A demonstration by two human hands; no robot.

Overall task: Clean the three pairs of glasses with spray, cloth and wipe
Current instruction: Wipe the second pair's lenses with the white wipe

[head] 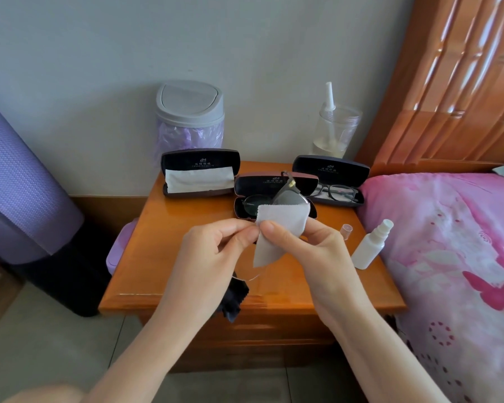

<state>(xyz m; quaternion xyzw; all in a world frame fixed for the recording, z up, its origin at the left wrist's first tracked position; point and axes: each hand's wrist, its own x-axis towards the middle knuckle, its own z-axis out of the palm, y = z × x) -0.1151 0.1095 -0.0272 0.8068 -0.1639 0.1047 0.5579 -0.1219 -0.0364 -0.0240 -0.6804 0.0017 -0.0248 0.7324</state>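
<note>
1. Nearest: two bare forearms reaching in, left hand (216, 251) and right hand (314, 251) raised close together above the wooden nightstand (163, 257).
2. Left hand: fingers curled, thumb and forefinger pinched at the left corner of the grey cloth (274, 225), seemingly on the frame of the held glasses (287, 196). Exact grip hidden by the cloth.
3. Right hand: thumb pressed on the front of the grey cloth, fingers curled behind it, pinching the cloth around a lens.
4. Held glasses: between both hands, one lens and a temple sticking up just beyond the fingertips, a clear lens rim curving down below the left hand.
5. Under the left wrist: black cloth (233, 298), hanging at the nightstand's front edge. Held or merely lying there, cannot tell.
6. Near the right hand, on its right: white spray bottle (368, 248) standing with nozzle bare, and a small clear cap (346, 229) between bottle and hand.
7. Just beyond the hands: middle case (262, 184), open, a second pair (252, 203) inside, partly behind the cloth.
8. Farther, beyond the right hand: right case (330, 170), open, with black-framed glasses (336, 193). Beyond the left hand: left case (200, 161), open, with a white wipe (200, 178) inside.
9. Farthest, at the wall: lidded bin (189, 112) beyond the left case, clear jar (336, 129) beyond the right case.
10. Well left of the left hand: purple rolled mat (21, 181). Well right of the right hand: pink bedding (448, 242).
</note>
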